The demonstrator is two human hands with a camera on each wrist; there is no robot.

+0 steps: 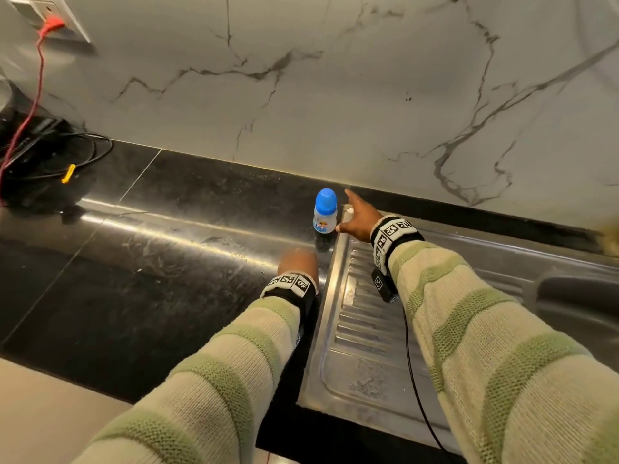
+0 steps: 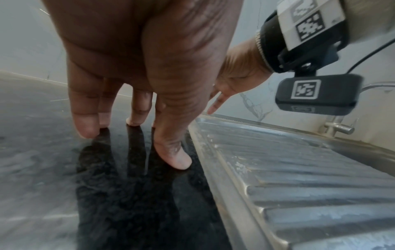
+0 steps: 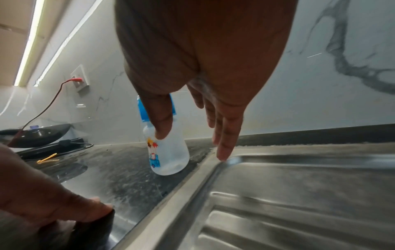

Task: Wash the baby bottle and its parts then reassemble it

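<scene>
On the dark bench (image 1: 187,249), seen from the head camera, the baby bottle (image 1: 325,212) stands upright with its blue cap (image 1: 326,197) on, close to the marble wall (image 1: 335,95) and just beside the corner of the steel drainboard (image 1: 365,329). The right hand (image 1: 356,220) is stretched out next to the bottle, fingers spread apart and holding nothing; whether the thumb touches the bottle I cannot tell from this view. The left hand (image 1: 298,261) is lower, over the bench beside the edge of the drainboard. Both arms wear a striped green and cream sleeve (image 1: 502,363). Far to the left a red cable (image 1: 31,95) goes up to a wall socket (image 1: 47,15), and a small yellow object (image 1: 69,173) lies near black cables.

From the left wrist camera, the left hand (image 2: 136,67) points down with straight fingers (image 2: 85,121), a little apart, their tips touching the bench (image 2: 38,152). It holds nothing. The ribbed drainboard (image 2: 310,177) lies just to the right, and the right hand (image 2: 233,77) is seen behind it.

From the right wrist camera, the fingers (image 3: 224,135) of the right hand (image 3: 203,50) are straight and open. The thumb lies in front of the shoulder of the bottle (image 3: 171,152), and the other fingers hang over the drainboard (image 3: 299,186) rim. The bottle is clear, with a coloured cartoon print, and stands on the bench (image 3: 119,169) just beside the rim.
</scene>
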